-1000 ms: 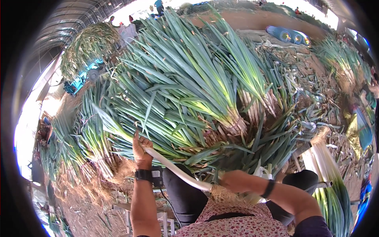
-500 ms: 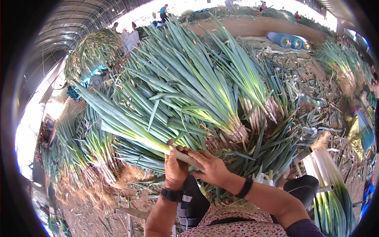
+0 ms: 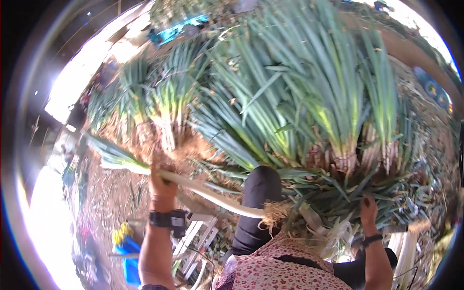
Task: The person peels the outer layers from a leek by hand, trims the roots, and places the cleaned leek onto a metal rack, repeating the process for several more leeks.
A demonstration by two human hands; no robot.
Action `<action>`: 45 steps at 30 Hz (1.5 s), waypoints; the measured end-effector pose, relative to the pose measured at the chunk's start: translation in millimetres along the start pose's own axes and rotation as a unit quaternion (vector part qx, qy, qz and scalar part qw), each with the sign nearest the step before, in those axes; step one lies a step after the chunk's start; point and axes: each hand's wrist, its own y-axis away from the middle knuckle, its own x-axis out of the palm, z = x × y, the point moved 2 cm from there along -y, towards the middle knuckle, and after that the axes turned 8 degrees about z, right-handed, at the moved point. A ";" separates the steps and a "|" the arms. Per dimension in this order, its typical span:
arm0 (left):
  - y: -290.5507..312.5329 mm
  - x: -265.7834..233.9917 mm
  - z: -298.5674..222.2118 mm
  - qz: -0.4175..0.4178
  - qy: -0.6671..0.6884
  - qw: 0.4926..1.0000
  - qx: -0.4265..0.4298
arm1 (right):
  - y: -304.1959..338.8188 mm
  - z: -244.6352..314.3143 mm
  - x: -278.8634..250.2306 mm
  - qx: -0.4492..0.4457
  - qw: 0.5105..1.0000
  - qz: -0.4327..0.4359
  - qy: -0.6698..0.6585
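Note:
My left hand (image 3: 162, 181) is closed around one long green onion (image 3: 212, 195), out to the left of my knee. Its green leaves point to the far left. The pale, bare shank runs to the right and ends in a brown root tuft (image 3: 276, 214) above my lap. Out to the right hangs my right hand (image 3: 369, 211), apart from that onion, over a heap of loose green leaves (image 3: 333, 193). Motion blurs its fingers, so I cannot tell whether it holds anything. Pale, thin peelings (image 3: 340, 237) lie beside it, near my lap.
Tied bundles of green onions (image 3: 338, 106) stand ahead, and more bundles (image 3: 169, 106) stand at the left. White-stemmed onions (image 3: 403, 249) rest on a rack at the lower right. A metal stool frame (image 3: 195, 237) and a blue object (image 3: 129, 261) are beside my left forearm.
My left hand has swung left with the onion, and the onion's root end now shows. My right hand has let go of its shank and moved far right. The view has turned left and down.

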 end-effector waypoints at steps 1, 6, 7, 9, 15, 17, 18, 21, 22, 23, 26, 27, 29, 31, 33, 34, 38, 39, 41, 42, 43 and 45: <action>1.8 -52.8 -3.8 -0.024 -0.024 0.999 0.036 | 4.3 -71.1 -1.8 0.043 0.998 -0.007 0.036; 139.4 -359.8 -39.9 -0.081 -0.561 0.816 0.114 | -3.7 -114.5 16.4 0.175 0.971 0.095 -0.136; 175.6 -413.5 -43.9 -0.149 -0.639 0.753 0.040 | -2.8 -90.8 22.1 0.217 0.954 0.131 -0.164; 277.5 -487.2 -84.5 -0.160 -0.767 0.618 0.058 | -7.7 -74.0 31.6 0.221 0.941 0.154 -0.203; 249.8 -439.3 3.2 -0.165 -0.756 0.632 0.045 | 3.1 -31.8 4.1 0.170 0.974 0.139 -0.051; 205.5 -409.9 -1.8 -0.152 -0.697 0.695 0.090 | 1.2 -32.9 14.3 0.211 0.960 0.172 -0.060; 179.3 -392.1 3.4 -0.143 -0.661 0.728 0.107 | 1.4 -47.4 18.4 0.184 0.969 0.144 -0.083; 134.4 -353.4 -8.2 -0.143 -0.557 0.806 0.140 | 8.8 -56.9 18.1 0.190 0.960 0.118 -0.169; 119.6 -335.0 -12.0 -0.145 -0.521 0.828 0.146 | 10.2 -53.4 17.3 0.214 0.940 0.130 -0.232; 107.4 -317.0 -16.7 -0.149 -0.484 0.849 0.149 | 10.0 -49.8 14.0 0.220 0.941 0.116 -0.231; 68.0 -227.2 -43.4 -0.163 -0.382 0.897 0.150 | 12.9 -34.1 6.1 0.203 0.950 0.109 -0.212; 39.5 -183.9 -42.2 -0.174 -0.349 0.908 0.152 | 10.8 -24.5 7.0 0.195 0.952 0.131 -0.194; 18.3 -96.1 -52.3 -0.053 -0.322 0.931 0.166 | 11.6 -27.0 9.6 0.177 0.954 0.151 -0.189; -19.6 10.1 -29.1 -0.043 -0.168 0.981 0.083 | 18.4 -29.0 8.3 0.184 0.947 0.161 -0.208; -40.4 91.5 9.7 0.054 -0.100 0.992 0.046 | 20.4 -23.2 5.7 0.188 0.941 0.172 -0.221; -53.6 114.8 38.3 0.117 -0.047 0.992 0.022 | 23.6 -15.1 4.6 0.185 0.947 0.182 -0.191; -66.1 195.2 168.8 0.112 0.067 0.976 -0.173 | 29.5 -19.1 15.4 0.125 0.971 0.188 -0.079; -66.0 202.0 195.7 0.099 0.086 0.968 -0.215 | 31.8 -16.7 19.9 0.128 0.970 0.193 -0.077; -64.8 211.7 226.4 0.081 0.105 0.957 -0.257 | 29.6 -2.6 37.2 0.136 0.951 0.264 -0.082; -62.8 215.3 237.7 0.089 0.096 0.959 -0.253 | 26.1 -0.1 44.4 0.141 0.950 0.269 -0.079; -64.5 215.3 244.6 0.095 0.088 0.960 -0.249 | 19.7 4.9 53.1 0.087 0.953 0.282 -0.069; -74.7 203.8 243.2 0.059 0.082 0.963 -0.250 | 0.1 25.7 73.4 0.047 0.945 0.316 -0.073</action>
